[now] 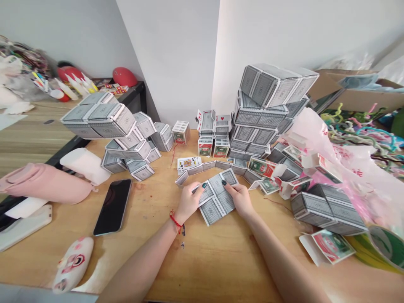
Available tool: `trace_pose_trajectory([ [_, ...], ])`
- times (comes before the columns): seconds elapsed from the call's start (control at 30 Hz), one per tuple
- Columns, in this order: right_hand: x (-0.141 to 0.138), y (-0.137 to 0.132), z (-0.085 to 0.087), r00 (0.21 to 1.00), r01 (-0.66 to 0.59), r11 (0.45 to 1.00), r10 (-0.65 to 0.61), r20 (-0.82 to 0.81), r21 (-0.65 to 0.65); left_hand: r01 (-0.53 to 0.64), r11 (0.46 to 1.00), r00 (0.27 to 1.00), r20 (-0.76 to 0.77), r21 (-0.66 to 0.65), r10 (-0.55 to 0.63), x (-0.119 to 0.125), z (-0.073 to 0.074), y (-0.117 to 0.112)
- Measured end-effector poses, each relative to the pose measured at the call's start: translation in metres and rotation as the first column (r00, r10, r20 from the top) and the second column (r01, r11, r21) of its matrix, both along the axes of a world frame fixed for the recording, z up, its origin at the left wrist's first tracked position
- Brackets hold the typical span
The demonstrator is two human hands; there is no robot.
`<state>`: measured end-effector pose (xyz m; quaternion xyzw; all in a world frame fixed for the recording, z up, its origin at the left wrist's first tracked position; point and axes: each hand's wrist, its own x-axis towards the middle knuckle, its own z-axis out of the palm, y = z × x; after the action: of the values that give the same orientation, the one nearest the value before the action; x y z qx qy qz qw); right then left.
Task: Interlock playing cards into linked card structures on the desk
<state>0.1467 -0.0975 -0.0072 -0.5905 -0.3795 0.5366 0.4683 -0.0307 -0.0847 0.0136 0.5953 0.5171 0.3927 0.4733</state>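
Between my two hands is a flat panel of grey-backed playing cards [217, 198], fitted together with their patterned backs up. My left hand [191, 202] grips its left side, thumb on top. On the opposite side, my right hand [240, 198] pinches the upper right part, its thumb also on top. The fingers underneath are hidden. Just beyond the panel, a bent strip of folded cards [214, 165] stands on edge on the wooden table [176, 269]. A stack of face-up cards [189, 163] lies behind my left hand.
Stacked card boxes rise at left [101, 118] and right [259, 113]. A black phone [112, 207], a pink case [47, 183] and a white oval case [74, 263] lie left. Opened card packs [331, 246], a yellow tape roll [378, 248] and pink plastic bags [353, 168] crowd the right.
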Motion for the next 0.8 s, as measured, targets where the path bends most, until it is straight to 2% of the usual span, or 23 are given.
trace_pose_trajectory([
  [0.13, 0.0, -0.001, -0.002, 1.0, -0.005, 1.0, 0.005, -0.03, 0.018, 0.026, 0.996, 0.994, 0.109, -0.087, -0.017, -0.002, 0.001, 0.001],
  [0.27, -0.002, 0.0, -0.002, 0.991, 0.063, 0.997, -0.058, -0.124, 0.039, 0.052, 0.981, 0.959, 0.285, -0.186, 0.003, -0.003, -0.003, 0.0],
  [0.4, 0.0, 0.003, 0.004, 0.967, 0.154, 0.985, -0.135, -0.215, 0.073, 0.086, 0.975, 0.923, 0.386, -0.203, -0.002, -0.004, -0.01, 0.001],
  [0.47, 0.005, 0.005, 0.007, 0.954, 0.146, 0.988, -0.126, -0.272, 0.056, 0.064, 0.976, 0.913, 0.408, -0.209, 0.027, -0.005, -0.014, 0.002],
  [0.57, 0.016, 0.006, 0.01, 0.924, -0.027, 0.999, 0.019, -0.382, -0.017, 0.023, 0.97, 0.903, 0.422, -0.24, 0.083, -0.007, -0.018, 0.006],
  [0.63, 0.024, 0.006, 0.012, 0.892, -0.16, 0.987, 0.134, -0.432, -0.024, 0.015, 0.965, 0.907, 0.411, -0.262, 0.098, -0.009, -0.019, 0.009],
  [0.73, 0.031, 0.005, 0.013, 0.849, -0.319, 0.948, 0.275, -0.451, -0.022, 0.042, 0.962, 0.931, 0.36, -0.271, 0.061, -0.014, -0.017, 0.012],
  [0.8, 0.032, 0.004, 0.015, 0.832, -0.382, 0.924, 0.336, -0.442, -0.018, 0.069, 0.962, 0.948, 0.318, -0.264, 0.019, -0.016, -0.014, 0.013],
])
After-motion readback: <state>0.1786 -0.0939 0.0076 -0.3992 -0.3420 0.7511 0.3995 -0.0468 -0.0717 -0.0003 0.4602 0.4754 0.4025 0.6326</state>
